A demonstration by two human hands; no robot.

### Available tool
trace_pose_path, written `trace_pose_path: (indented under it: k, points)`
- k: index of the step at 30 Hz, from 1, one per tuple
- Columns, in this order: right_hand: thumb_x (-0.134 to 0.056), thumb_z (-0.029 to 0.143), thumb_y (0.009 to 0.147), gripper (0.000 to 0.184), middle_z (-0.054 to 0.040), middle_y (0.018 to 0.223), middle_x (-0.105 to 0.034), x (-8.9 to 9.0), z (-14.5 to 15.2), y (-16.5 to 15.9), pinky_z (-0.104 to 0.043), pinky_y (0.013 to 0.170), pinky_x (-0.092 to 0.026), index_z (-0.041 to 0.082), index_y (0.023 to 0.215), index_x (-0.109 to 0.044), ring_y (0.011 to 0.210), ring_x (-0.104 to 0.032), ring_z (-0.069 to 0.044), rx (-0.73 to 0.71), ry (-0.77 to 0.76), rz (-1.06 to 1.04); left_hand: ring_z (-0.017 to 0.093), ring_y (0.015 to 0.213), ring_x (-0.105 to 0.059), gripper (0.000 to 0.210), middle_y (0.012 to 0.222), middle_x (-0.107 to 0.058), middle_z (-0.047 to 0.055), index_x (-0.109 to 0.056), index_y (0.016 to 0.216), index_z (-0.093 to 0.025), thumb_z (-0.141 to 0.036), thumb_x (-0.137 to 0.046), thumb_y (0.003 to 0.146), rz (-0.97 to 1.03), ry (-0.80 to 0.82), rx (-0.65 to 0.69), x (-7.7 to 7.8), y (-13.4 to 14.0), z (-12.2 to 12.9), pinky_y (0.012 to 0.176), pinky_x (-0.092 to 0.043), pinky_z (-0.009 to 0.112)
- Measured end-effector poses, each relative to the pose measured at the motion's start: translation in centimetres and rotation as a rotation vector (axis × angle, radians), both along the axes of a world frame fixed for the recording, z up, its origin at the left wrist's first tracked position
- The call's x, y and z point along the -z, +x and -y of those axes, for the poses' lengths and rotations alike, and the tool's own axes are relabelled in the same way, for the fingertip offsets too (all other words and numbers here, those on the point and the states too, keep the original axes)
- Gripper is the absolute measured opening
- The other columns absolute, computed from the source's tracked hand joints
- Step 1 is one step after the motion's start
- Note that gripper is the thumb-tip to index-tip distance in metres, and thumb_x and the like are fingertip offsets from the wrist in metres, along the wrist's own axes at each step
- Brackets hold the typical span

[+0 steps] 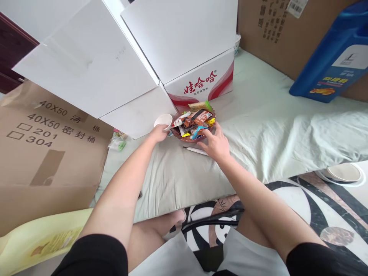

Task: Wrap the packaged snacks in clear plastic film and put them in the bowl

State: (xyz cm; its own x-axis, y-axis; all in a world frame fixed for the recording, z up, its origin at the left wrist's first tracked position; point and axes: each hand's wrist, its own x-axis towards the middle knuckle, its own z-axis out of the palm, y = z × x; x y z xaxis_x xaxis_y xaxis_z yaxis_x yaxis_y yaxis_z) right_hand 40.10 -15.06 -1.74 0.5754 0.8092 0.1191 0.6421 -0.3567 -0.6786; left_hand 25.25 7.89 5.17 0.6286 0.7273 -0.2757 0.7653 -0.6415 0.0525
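White round cup (162,120): gripped at the side by the left hand (159,133), no packets visible inside. Reddish scalloped bowl (186,140), beside it on pale green cloth (258,115): heaped with colourful wrapped packets (198,117). Right hand (216,142): fingers spread at bowl's near rim; contact unclear.

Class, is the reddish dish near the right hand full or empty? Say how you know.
Full: wrapped snacks cover the dish inside, piled up to its rim.

Left sleeve (94,257): black, plain, short, straight hem.
Right sleeve (322,260): black, matching, equally short.
Shorts (172,257): pale grey, loose, plain cloth.
Legs (152,239): bare below the shorts.
Hands: left hand (158,134) bare; right hand (217,145) bare.
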Motion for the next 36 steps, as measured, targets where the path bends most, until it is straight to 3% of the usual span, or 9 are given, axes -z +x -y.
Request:
trace_pose_path:
  k: [5, 10, 16, 20, 23, 25, 28, 32, 36]
  points:
    - [-0.072, 0.047, 0.089, 0.03, -0.0183, 0.16, -0.039, -1.0, 0.1, 3.4, -0.05, 0.092, -0.055, 0.025, 0.11, -0.068, 0.128, -0.058, -0.038, -0.06, -0.082, 0.087, 0.026, 0.124, -0.066, 0.045, 0.135, -0.072, 0.007, -0.071, 0.13, -0.022, -0.03, -0.047, 0.092, 0.042, 0.018, 0.048, 0.0, 0.2, 0.0, 0.106, -0.051, 0.032]
    - [-0.067, 0.054, 0.09, 0.033, -0.0165, 0.153, -0.05, 0.2, 6.8, 8.2, -0.041, 0.072, -0.055, 0.024, 0.104, -0.069, 0.103, -0.067, -0.033, 0.012, -0.074, 0.298, 0.025, 0.142, -0.053, 0.049, 0.15, -0.06, 0.011, -0.064, 0.14, -0.02, -0.03, -0.047, 0.095, 0.094, 0.037, 0.174, 0.4, 4.4, 1.6, 0.121, -0.039, 0.035]
    - [-0.063, 0.063, 0.088, 0.038, -0.0133, 0.151, -0.052, 1.6, 16.7, 12.6, -0.034, 0.052, -0.045, 0.025, 0.09, -0.066, 0.102, -0.068, -0.034, 0.301, -0.054, 0.396, 0.027, 0.137, -0.056, 0.045, 0.155, -0.05, 0.008, -0.064, 0.14, -0.029, -0.036, -0.048, 0.099, 0.255, -0.01, 0.415, 2.5, 18.1, 5.9, 0.119, -0.043, 0.044]
    - [-0.062, 0.06, 0.089, 0.034, -0.0157, 0.153, -0.048, 1.6, 19.4, 14.7, -0.042, 0.06, -0.054, 0.026, 0.091, -0.064, 0.114, -0.065, -0.039, 0.405, -0.05, 0.351, 0.027, 0.136, -0.055, 0.046, 0.154, -0.049, 0.011, -0.062, 0.142, -0.024, -0.029, -0.049, 0.098, 0.254, -0.037, 0.527, 4.0, 29.4, 7.5, 0.12, -0.041, 0.041]
    - [-0.064, 0.059, 0.088, 0.035, -0.0171, 0.153, -0.045, 2.2, 19.7, 15.7, -0.045, 0.067, -0.058, 0.024, 0.092, -0.064, 0.114, -0.066, -0.038, 0.439, -0.002, 0.33, 0.03, 0.139, -0.053, 0.051, 0.162, -0.04, 0.012, -0.055, 0.149, -0.024, -0.026, -0.051, 0.098, 0.29, 0.021, 0.45, 4.4, 35.8, 8.0, 0.119, -0.041, 0.042]
    - [-0.063, 0.061, 0.089, 0.037, -0.0185, 0.146, -0.047, 2.9, 19.5, 16.1, -0.044, 0.066, -0.058, 0.024, 0.09, -0.063, 0.111, -0.066, -0.037, 0.463, 0.001, 0.329, 0.033, 0.138, -0.054, 0.061, 0.167, -0.03, 0.01, -0.043, 0.156, -0.031, -0.027, -0.055, 0.097, 0.399, 0.104, 0.353, 4.7, 37.9, 7.7, 0.115, -0.044, 0.046]
    - [-0.064, 0.066, 0.087, 0.042, -0.018, 0.137, -0.05, 3.4, 18.8, 16.7, -0.039, 0.06, -0.054, 0.024, 0.09, -0.062, 0.105, -0.066, -0.034, 0.493, -0.025, 0.337, 0.029, 0.128, -0.06, 0.071, 0.165, -0.032, 0.009, -0.031, 0.16, -0.033, -0.027, -0.059, 0.096, 0.539, 0.148, 0.268, 5.5, 37.2, 6.9, 0.109, -0.049, 0.043]
    - [-0.065, 0.069, 0.085, 0.046, -0.0173, 0.137, -0.049, 3.1, 17.0, 17.7, -0.034, 0.057, -0.048, 0.024, 0.098, -0.061, 0.099, -0.064, -0.031, 0.494, -0.092, 0.307, 0.019, 0.107, -0.069, 0.054, 0.149, -0.05, 0.014, -0.046, 0.15, -0.02, -0.019, -0.048, 0.096, 0.5, 0.066, 0.228, 7.3, 30.9, 5.9, 0.107, -0.051, 0.034]
    - [-0.065, 0.068, 0.085, 0.052, -0.0206, 0.134, -0.048, 1.6, 14.3, 18.4, -0.038, 0.062, -0.049, 0.021, 0.107, -0.06, 0.091, -0.064, -0.03, 0.485, -0.209, 0.241, 0.026, 0.13, -0.06, 0.046, 0.142, -0.058, 0.016, -0.057, 0.139, -0.016, -0.025, -0.045, 0.096, 0.422, 0.078, 0.308, 9.2, 23.6, 6.1, 0.115, -0.046, 0.038]
